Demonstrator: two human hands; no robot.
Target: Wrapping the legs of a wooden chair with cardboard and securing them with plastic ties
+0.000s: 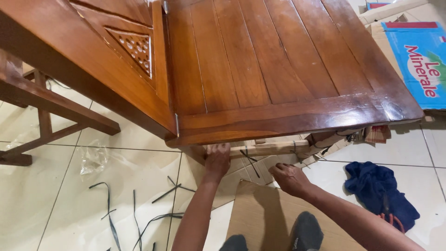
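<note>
Two hands are held at a pale wooden rail under a brown wooden panel.

The rail [269,148] is gripped by the left hand [217,160], fingers wrapped around it. The right hand [290,179] is set just below it over cardboard [260,214], fingers apparently curled; what they pinch cannot be told. A blue box [418,60] is seen closed.

Left hand [217,160] fingertips hidden under table [260,69] edge, rail [272,149] partly covered (right grip unclear)
</note>
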